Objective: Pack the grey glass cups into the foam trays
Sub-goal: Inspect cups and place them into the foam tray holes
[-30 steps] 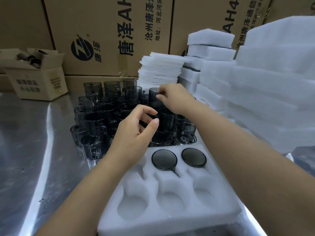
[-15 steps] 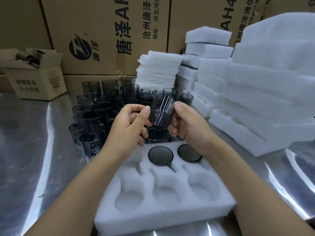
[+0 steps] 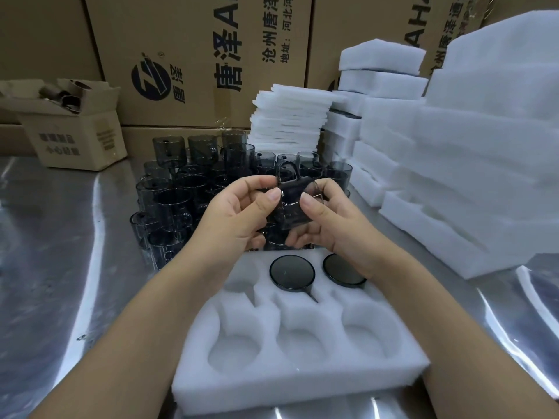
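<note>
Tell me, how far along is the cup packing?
Early on. Done: a middle cup and a right cup sit in the foam tray's far row. In hand: the left hand and right hand hold one grey cup above it. Left: the far-left pocket and three near pockets are empty, and a cluster of cups waits on the metal table behind.

The smoky grey see-through glass cup (image 3: pixel 290 207) at centre matches the crowd of dark grey glass cups (image 3: pixel 181 189) at ten o'clock. The moulded white foam tray (image 3: pixel 302 382) at six is plain, and its two round glossy discs (image 3: pixel 292 274) are near-black. White foam stacks (image 3: pixel 453 176) fill three o'clock. Tan cardboard cartons (image 3: pixel 193 55) at twelve carry black characters and a round black logo. The metal tabletop (image 3: pixel 60 267) is silver-grey, streaked with pale glare.
</note>
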